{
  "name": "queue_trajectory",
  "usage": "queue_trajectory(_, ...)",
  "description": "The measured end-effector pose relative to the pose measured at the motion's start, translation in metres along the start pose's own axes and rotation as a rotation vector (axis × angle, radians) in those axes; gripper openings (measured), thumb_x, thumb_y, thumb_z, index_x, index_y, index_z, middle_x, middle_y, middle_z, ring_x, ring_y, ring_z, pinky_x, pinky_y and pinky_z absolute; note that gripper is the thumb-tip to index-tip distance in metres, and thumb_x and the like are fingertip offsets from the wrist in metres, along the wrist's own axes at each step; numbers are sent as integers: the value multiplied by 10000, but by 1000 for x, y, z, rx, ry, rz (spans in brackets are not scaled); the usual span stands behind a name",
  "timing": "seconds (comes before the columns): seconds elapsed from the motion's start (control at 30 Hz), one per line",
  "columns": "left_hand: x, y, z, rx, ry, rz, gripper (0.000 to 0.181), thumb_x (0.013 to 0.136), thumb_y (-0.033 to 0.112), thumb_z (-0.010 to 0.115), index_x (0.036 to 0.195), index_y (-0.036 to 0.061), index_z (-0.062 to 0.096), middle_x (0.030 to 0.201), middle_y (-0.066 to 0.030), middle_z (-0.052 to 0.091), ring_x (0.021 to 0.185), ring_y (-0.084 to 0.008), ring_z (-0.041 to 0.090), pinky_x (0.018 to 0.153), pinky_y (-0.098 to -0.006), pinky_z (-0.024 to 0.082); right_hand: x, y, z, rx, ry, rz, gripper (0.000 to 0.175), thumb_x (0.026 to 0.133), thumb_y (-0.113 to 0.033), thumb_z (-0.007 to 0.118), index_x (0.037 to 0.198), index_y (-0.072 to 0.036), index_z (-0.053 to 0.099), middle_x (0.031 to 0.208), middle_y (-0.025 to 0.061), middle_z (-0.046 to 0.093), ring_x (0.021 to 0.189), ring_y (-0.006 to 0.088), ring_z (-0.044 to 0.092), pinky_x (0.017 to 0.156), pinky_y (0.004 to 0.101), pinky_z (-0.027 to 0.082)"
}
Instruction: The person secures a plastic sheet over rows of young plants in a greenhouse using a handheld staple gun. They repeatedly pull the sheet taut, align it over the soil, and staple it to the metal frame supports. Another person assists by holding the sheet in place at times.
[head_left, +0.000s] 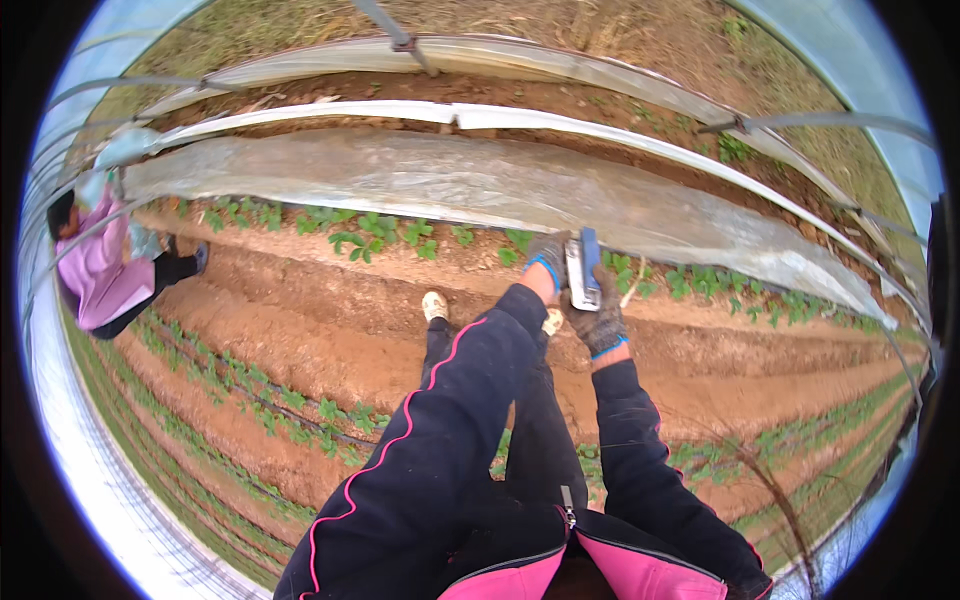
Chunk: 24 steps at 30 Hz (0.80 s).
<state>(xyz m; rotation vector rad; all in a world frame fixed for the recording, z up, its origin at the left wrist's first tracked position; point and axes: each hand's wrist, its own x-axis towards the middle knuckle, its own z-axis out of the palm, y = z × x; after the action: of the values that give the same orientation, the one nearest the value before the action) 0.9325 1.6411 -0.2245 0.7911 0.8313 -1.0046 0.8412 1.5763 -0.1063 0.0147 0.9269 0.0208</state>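
Both my hands wear dark knit work gloves with blue cuffs and meet at the lower edge of a clear plastic film (420, 176). My right hand (600, 322) grips a blue and silver hand-held tool (583, 271) that looks like a stapler. Against the tool's left side rests my left hand (550, 255); its fingers are largely hidden, so its hold is unclear. Just below the film, a row of leafy green plants (375, 229) grows along a soil bed, on both sides of my hands.
At the left, another person (105, 255) in a pink top handles film at the tunnel's side. Curved metal hoops (817, 120) and a white film strip (337, 111) run along this wall. Further soil ridges (285, 412) with plants lie behind my feet. Thin bare twigs (780, 495) stand lower right.
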Motion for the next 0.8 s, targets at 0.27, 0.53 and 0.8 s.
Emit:
queue_trajectory(0.27, -15, 8, 17, 181, 76, -114, 198, 898, 221, 504, 929, 54, 606, 794, -118, 668, 654, -250, 640, 549, -428, 541, 5, -11, -4, -259, 123, -127, 298, 839, -204, 629, 1049, -6, 552, 833, 107, 635, 674, 195, 640, 477, 290, 546)
queue_trajectory(0.53, 3, 4, -7, 132, 11, -103, 215, 905, 241, 489, 890, 63, 610, 796, -117, 665, 673, -276, 633, 606, -457, 535, 2, -1, 2, -289, 154, -169, 293, 833, -203, 635, 1031, 0, 562, 826, 103, 635, 664, 205, 638, 470, 298, 533)
queue_trajectory(0.8, 3, 7, 3, 153, 13, -103, 218, 897, 225, 475, 918, 55, 611, 834, -124, 667, 728, -283, 631, 655, -460, 525, 9, -5, 4, -313, 184, -203, 282, 821, -198, 644, 1013, -4, 574, 823, 99, 643, 642, 206, 637, 472, 309, 535)
